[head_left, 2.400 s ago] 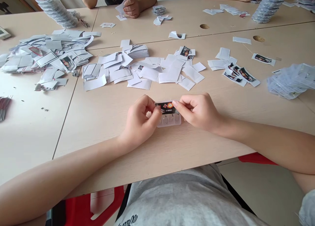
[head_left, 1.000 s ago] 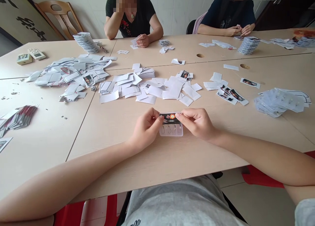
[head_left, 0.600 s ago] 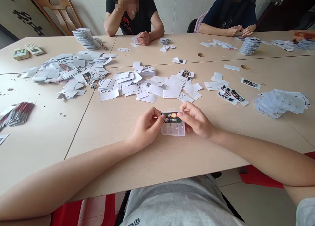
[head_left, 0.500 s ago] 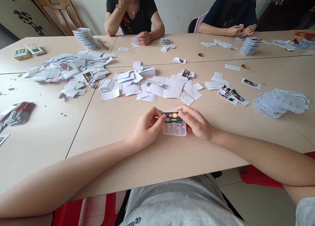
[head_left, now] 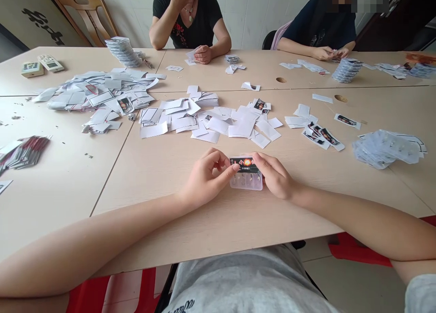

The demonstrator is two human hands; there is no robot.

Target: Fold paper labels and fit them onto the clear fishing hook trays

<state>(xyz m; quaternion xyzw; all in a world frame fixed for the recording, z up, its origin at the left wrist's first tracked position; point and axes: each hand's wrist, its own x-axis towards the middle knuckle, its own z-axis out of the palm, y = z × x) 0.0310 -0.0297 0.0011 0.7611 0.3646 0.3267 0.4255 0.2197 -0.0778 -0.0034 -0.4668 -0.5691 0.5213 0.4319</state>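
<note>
While my left hand [head_left: 207, 179] pinches one end of a black printed card [head_left: 242, 164] between thumb and fingertips, my right hand [head_left: 275, 176] closes on the other end, fingers curled. Item: card, along the top of a clear plastic hook case [head_left: 246, 181], on a pale wood-grain tabletop [head_left: 211, 226]. Item: white paper offcuts [head_left: 218, 122], just beyond. Item: clear blister packs [head_left: 386, 147], to the right.
</note>
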